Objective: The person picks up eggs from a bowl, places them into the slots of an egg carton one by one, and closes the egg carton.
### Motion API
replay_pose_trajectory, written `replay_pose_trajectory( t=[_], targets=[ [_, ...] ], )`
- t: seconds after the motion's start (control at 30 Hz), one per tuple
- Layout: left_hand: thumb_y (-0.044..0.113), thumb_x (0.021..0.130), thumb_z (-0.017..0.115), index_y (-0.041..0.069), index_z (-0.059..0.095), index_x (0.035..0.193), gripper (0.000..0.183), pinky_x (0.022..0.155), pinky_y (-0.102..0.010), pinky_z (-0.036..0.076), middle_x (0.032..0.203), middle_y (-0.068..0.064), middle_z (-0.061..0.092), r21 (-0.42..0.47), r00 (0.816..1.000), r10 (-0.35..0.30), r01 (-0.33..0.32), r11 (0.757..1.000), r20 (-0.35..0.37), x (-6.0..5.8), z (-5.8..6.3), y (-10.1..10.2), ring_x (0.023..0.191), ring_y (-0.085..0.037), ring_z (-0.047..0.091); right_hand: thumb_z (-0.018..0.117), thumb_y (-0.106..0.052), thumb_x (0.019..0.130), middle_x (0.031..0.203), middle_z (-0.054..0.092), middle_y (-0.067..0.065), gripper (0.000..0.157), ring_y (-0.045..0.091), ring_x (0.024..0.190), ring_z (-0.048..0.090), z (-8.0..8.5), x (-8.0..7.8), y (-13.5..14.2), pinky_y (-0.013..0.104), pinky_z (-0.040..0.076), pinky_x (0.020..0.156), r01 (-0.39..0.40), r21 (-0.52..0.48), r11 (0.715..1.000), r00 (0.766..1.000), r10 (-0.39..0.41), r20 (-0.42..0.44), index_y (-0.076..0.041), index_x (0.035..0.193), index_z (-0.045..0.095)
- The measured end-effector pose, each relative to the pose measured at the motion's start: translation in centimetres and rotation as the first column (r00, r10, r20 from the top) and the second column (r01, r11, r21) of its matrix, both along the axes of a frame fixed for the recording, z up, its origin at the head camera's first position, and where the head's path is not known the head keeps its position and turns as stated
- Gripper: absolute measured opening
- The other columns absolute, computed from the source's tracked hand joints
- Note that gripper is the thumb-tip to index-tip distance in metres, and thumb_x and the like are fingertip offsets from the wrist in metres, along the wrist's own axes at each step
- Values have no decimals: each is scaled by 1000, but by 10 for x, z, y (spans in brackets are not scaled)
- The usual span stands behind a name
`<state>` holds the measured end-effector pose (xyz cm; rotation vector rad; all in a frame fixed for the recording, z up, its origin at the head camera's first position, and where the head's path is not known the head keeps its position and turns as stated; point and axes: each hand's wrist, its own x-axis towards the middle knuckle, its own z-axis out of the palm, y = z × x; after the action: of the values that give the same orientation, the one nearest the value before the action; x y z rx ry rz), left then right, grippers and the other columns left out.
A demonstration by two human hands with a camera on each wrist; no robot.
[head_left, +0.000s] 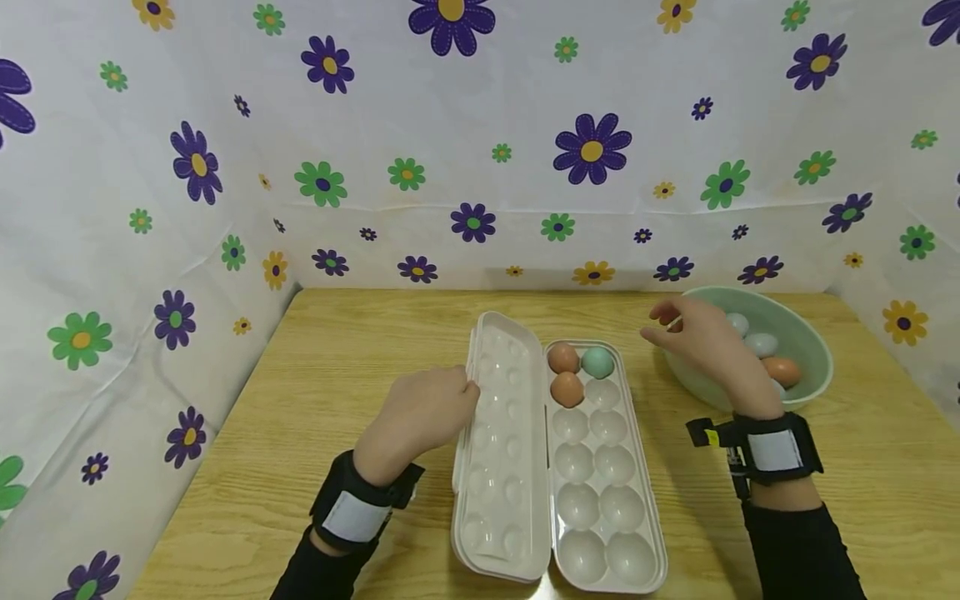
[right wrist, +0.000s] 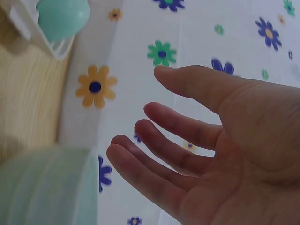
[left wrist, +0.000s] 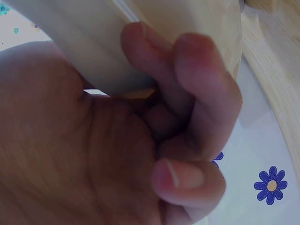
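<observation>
A white plastic egg box stands opened out on the table, its lid (head_left: 501, 467) on the left and its egg tray (head_left: 592, 492) on the right. Two brown eggs (head_left: 567, 389) and a teal egg (head_left: 597, 362) sit in the far cups. My left hand (head_left: 420, 412) holds the lid's outer left edge; in the left wrist view its fingers (left wrist: 206, 93) curl by the lid's wall. Between tray and bowl, my right hand (head_left: 701, 337) hovers with fingers relaxed and nothing in them, as the right wrist view also shows.
A pale green bowl (head_left: 813, 367) at the back right holds several eggs, whitish ones and a brown egg (head_left: 782, 371). The wooden table (head_left: 360, 333) ends at a flower-printed cloth (head_left: 420, 108) behind and at the sides.
</observation>
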<state>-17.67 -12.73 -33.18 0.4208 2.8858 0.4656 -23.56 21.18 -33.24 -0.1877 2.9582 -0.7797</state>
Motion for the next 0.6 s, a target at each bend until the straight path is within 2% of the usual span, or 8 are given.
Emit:
replay_pose_trajectory(
  t=[0.3,0.4,0.6],
  targets=[
    [23,105,39,10,57,78,35,51,-29,33,64,0,43,19,1000,-8,7,1000,4,-1,0,0,59,-17,48,57,-35,103,129,56,34,54,48,118,54,-3,2,54,60,46,97,115,16,993,993,-115,-7,11,132,52],
    [24,106,39,11,58,79,35,52,-29,32,64,0,43,22,1000,-5,5,1000,7,-3,-2,-1,59,-17,48,58,-33,102,127,57,35,53,50,117,54,-9,2,63,61,46,96,129,24,991,992,-129,-17,13,130,52],
    [25,105,39,12,59,80,35,52,-29,32,64,1,44,29,1000,-9,8,1000,16,-6,-4,0,59,-16,48,58,-31,102,127,56,38,53,52,115,56,-21,-1,83,60,48,92,140,35,990,990,-140,23,14,129,51]
  ],
)
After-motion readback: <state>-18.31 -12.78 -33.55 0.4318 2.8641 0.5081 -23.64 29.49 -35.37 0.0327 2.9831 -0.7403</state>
